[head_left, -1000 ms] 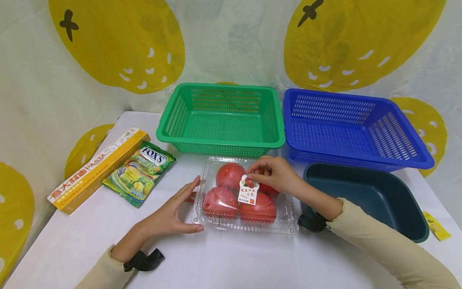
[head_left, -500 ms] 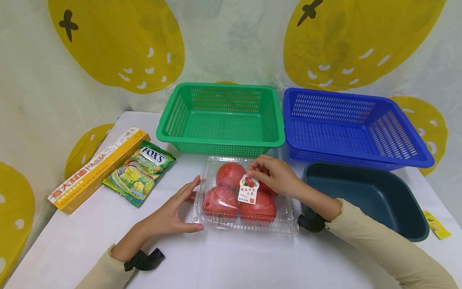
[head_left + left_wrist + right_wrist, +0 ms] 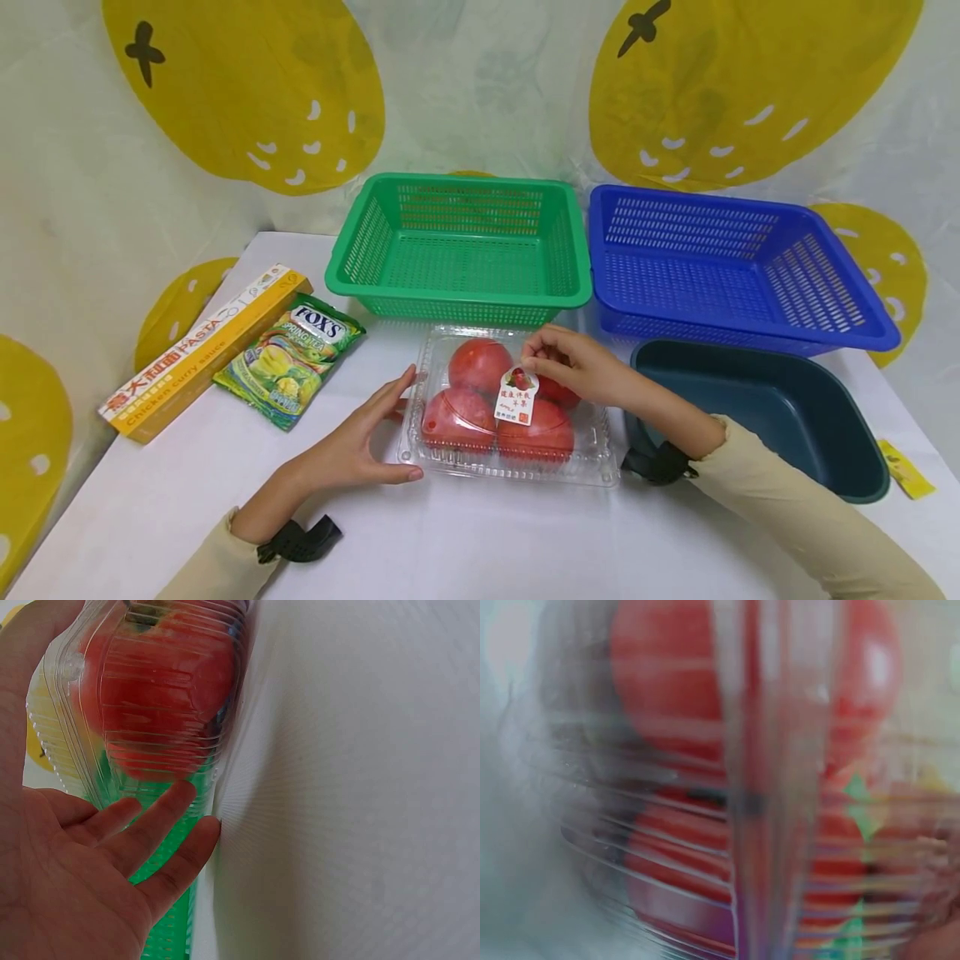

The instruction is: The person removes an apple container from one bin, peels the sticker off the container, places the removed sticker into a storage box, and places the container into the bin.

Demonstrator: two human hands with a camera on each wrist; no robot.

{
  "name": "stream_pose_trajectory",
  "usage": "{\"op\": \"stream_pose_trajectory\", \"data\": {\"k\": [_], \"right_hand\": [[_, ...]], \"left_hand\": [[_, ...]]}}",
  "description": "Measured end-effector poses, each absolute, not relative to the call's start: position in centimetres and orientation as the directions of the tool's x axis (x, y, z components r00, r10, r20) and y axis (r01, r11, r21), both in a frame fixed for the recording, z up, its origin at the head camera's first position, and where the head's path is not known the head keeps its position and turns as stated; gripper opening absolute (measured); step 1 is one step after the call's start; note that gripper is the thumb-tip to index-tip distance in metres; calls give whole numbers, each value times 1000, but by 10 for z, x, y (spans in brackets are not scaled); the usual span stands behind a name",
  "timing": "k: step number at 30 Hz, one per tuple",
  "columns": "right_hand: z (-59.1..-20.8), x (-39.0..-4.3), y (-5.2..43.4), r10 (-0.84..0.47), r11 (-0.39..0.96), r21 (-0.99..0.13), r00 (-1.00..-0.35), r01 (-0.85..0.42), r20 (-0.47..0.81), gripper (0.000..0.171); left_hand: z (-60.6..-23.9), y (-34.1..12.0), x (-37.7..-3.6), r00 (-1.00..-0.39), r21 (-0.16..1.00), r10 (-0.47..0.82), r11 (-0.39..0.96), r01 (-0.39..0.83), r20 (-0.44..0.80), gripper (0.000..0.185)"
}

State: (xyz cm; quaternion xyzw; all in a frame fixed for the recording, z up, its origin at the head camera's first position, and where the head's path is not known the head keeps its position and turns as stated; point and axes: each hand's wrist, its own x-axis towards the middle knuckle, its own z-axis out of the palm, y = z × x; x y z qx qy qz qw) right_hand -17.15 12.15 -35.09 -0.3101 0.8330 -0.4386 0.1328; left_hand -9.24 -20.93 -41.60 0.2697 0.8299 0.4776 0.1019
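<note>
A clear plastic clamshell box (image 3: 592, 467) with several large red round fruits (image 3: 459, 421) inside sits on the white table. A white label (image 3: 513, 400) with a fruit picture and red writing lies on its lid. My right hand (image 3: 573, 362) is over the lid, thumb and forefinger pinching the label's top edge. My left hand (image 3: 367, 442) spreads beside the box's left side, thumb near the front corner. In the left wrist view its fingers (image 3: 161, 832) stretch along the box wall. The right wrist view is blurred, with red fruit (image 3: 679, 870) behind ribbed plastic.
Behind the box stand a green basket (image 3: 457, 300) and a blue basket (image 3: 750, 329). A dark teal basin (image 3: 757, 400) is at the right, with a small yellow packet (image 3: 906, 469) beside it. A pasta box (image 3: 206, 354) and a green candy bag (image 3: 291, 358) lie at the left.
My right hand has shifted slightly to the right, and the label's top edge has moved a little with the fingertips. My left hand and the box have stayed put.
</note>
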Motion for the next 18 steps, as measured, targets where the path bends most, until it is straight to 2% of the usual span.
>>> {"op": "stream_pose_trajectory", "data": {"k": [6, 11, 18], "right_hand": [[-350, -170, 127, -657, 363, -841, -750, -400, 73, 4], [-349, -166, 131, -649, 351, -844, -755, -407, 94, 4], [-345, -159, 135, -631, 333, -886, -775, -322, 44, 6]], "left_hand": [[-417, -209, -93, -829, 842, 551, 401, 362, 94, 114], [-417, -209, -93, -829, 841, 551, 400, 363, 95, 114], [-418, -209, -93, -826, 840, 554, 394, 374, 109, 114]]}}
